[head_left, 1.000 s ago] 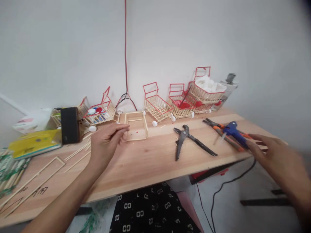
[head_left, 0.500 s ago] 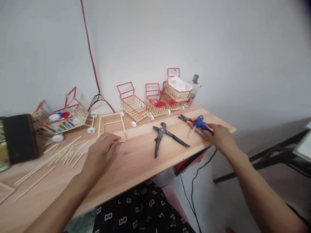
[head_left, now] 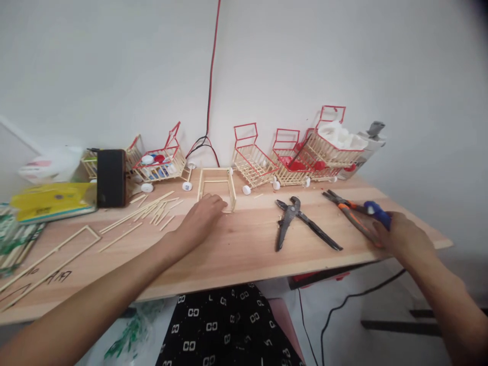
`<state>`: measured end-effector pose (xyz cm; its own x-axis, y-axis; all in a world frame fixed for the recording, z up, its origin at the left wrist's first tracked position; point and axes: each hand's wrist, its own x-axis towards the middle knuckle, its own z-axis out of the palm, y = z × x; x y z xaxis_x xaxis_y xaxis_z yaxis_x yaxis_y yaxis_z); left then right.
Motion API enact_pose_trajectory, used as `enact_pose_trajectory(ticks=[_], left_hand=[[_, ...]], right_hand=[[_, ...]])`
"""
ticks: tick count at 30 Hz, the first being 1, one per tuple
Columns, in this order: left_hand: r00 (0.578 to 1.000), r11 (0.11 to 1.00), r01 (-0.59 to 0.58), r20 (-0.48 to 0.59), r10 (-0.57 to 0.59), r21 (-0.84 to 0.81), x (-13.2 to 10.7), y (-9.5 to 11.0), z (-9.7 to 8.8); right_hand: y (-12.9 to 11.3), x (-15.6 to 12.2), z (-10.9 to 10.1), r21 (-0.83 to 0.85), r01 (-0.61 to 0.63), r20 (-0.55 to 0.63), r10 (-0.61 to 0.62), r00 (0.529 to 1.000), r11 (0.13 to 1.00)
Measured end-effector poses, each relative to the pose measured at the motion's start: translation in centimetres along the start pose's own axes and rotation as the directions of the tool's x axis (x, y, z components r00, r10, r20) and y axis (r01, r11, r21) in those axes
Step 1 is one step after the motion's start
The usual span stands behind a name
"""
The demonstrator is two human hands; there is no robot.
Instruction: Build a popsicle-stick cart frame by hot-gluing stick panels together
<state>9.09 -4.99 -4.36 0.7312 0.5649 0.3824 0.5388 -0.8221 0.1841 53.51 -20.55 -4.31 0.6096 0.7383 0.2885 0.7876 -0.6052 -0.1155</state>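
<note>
My left hand [head_left: 204, 216] rests at the near side of a small frame [head_left: 231, 188] of thin pale wooden sticks, its fingers bent together over the near edge and hiding part of it. At the right, my right hand [head_left: 412, 239] is wrapped round a blue glue gun [head_left: 377, 211], whose handle is mostly covered by the fingers. Beneath the glue gun lie orange-handled pliers [head_left: 353, 216]. Between my hands a pair of dark pliers [head_left: 292, 221] lies with its handles spread.
Stick-built carts [head_left: 253, 165] with red trim stand along the wall; some hold bottle caps or white material. Loose sticks [head_left: 158, 208], a black phone-like slab [head_left: 111, 178] and a yellow packet [head_left: 55, 201] lie left. A dark cable [head_left: 351, 295] hangs below the table edge.
The view has swung left, so the table things appear farther right. My right hand has closed round the glue gun and turned it. My left hand stays at the stick frame.
</note>
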Motion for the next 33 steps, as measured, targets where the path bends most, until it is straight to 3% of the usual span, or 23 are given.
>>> enact_pose_trajectory(ticks=[2,5,8,12,15,18,22,26,30,33], left_hand=[[0.999,0.999,-0.030,0.019,0.030,0.032,0.2,-0.2,0.2],[0.997,0.996,-0.067,0.048,0.064,0.059,0.2,-0.5,0.8],[0.996,0.996,-0.080,0.053,0.078,0.049,0.2,-0.6,1.6],[0.996,0.994,-0.066,0.070,0.060,0.085,0.2,-0.7,2.2],[0.995,0.994,-0.068,0.080,0.061,0.083,0.1,-1.0,2.3],[0.994,0.995,-0.083,0.074,0.080,0.046,0.0,-1.2,2.3],[0.995,0.997,-0.081,0.055,0.080,0.011,-0.1,-1.2,2.0],[0.996,0.997,-0.072,0.057,0.073,-0.016,-0.3,-1.2,1.8],[0.996,0.998,-0.058,0.070,0.059,-0.017,-0.3,-1.1,1.7],[0.995,0.998,-0.053,0.078,0.055,-0.017,-0.3,-1.0,1.5]], right_hand=[[-1.0,-0.9,-2.1,-0.016,-0.081,0.073,0.082,0.994,0.997],[-2.7,-2.4,-4.8,0.003,-0.129,-0.009,0.129,0.992,0.992],[-4.4,-4.1,-5.9,0.216,-0.180,-0.035,0.192,0.981,0.960],[-7.6,-7.0,-5.1,0.608,-0.035,0.012,0.035,0.999,0.793],[-10.7,-9.2,-4.0,0.781,-0.029,0.154,-0.148,0.977,0.624],[-13.7,-10.9,-3.3,0.840,-0.069,0.256,-0.281,0.925,0.538],[-16.7,-12.0,-2.7,0.902,-0.088,0.293,-0.448,0.845,0.423],[-18.8,-12.4,-2.1,0.924,-0.198,0.352,-0.522,0.777,0.328],[-19.9,-13.0,-1.1,0.918,-0.274,0.390,-0.541,0.745,0.285],[-20.2,-13.2,-0.6,0.913,-0.270,0.398,-0.516,0.759,0.307]])
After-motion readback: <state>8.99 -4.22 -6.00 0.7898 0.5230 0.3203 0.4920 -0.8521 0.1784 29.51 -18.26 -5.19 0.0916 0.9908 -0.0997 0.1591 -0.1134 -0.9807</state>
